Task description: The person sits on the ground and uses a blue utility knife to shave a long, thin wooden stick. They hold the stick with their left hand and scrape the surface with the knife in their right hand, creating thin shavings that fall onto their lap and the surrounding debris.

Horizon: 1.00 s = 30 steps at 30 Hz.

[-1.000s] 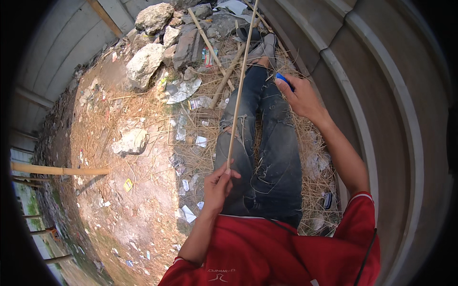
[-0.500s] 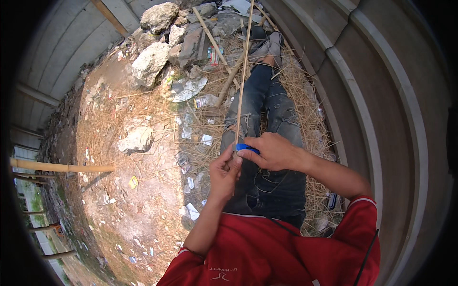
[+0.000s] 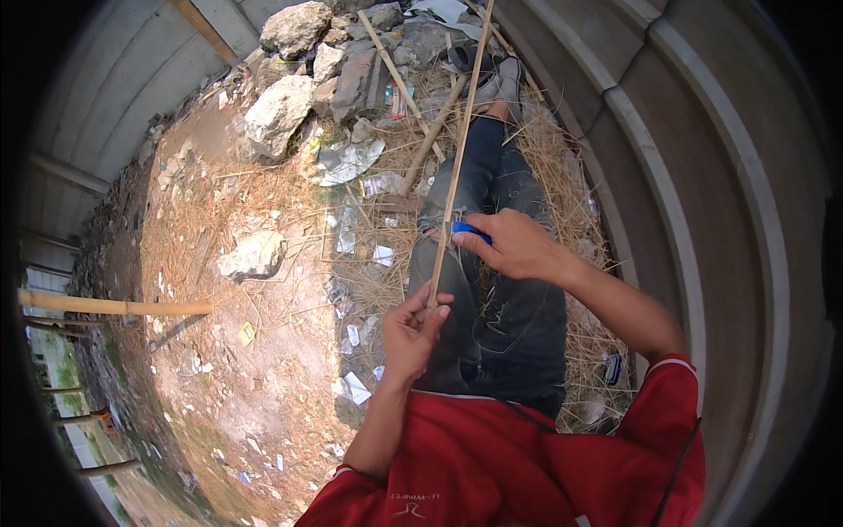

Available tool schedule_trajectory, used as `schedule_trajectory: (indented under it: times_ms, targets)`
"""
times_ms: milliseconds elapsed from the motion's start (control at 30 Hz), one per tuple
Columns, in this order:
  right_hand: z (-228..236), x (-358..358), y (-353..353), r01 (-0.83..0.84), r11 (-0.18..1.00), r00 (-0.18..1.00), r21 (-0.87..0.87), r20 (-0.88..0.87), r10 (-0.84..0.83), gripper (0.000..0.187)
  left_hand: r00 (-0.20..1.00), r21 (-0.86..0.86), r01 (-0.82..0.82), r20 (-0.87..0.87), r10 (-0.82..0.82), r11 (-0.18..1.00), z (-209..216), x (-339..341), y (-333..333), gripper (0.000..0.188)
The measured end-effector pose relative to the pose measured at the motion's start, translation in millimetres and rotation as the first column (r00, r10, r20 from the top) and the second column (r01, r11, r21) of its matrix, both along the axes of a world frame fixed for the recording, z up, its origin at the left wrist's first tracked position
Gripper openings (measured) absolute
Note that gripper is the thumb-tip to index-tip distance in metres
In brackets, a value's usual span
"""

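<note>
A long, thin bamboo strip point(image 3: 463, 145) runs from my left hand point(image 3: 411, 335) up past my feet, over my outstretched legs. The thumb and fingers of that hand pinch the strip near its lower end. My right hand point(image 3: 524, 248) is closed around a blue-handled cutter knife point(image 3: 472, 232), whose blade end meets the strip some way above the left hand. How deep the blade sits in the bamboo cannot be made out. Dark, torn jeans point(image 3: 505, 321) lie under both hands, with pale thin shavings on them.
Dry straw point(image 3: 575, 325) and litter surround my legs. Large rocks point(image 3: 279, 114) and loose bamboo sticks point(image 3: 391, 66) lie beyond, left of my feet. A corrugated wall point(image 3: 694, 176) stands close on my right. A bamboo pole point(image 3: 114, 304) juts in from the left.
My right hand with the knife has slid farther up the strip, away from my body. My left hand is slightly lower, and the strip's far end has swung right.
</note>
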State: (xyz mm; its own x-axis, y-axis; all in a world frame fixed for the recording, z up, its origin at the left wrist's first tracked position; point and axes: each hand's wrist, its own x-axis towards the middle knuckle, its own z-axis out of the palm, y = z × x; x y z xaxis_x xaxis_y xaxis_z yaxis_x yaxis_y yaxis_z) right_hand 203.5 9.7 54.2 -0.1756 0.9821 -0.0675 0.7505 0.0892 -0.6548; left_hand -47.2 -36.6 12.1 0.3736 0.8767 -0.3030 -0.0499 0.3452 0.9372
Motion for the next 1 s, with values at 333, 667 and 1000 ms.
schedule_trajectory:
  times_ms: [333, 667, 1000]
  targets:
    - [7.6, -28.4, -21.6, -0.105, 0.994, 0.993, 0.020, 0.048, 0.104, 0.043, 0.997, 0.088, 0.011, 0.079, -0.018, 0.996, -3.4, 4.2, 24.9, 0.057]
    - [2.9, -36.5, -33.4, -0.175, 0.979, 0.985, -0.100, -0.013, 0.175, 0.043, 0.993, 0.065, -0.004, 0.119, -0.004, 0.998, -2.0, 8.3, 23.8, 0.058]
    - [-8.8, 10.6, 25.8, 0.307, 0.935, 0.947, 0.177, 0.034, -0.318, 0.051, 1.000, 0.019, 0.028, 0.010, -0.029, 0.999, 3.2, 0.3, 9.6, 0.055]
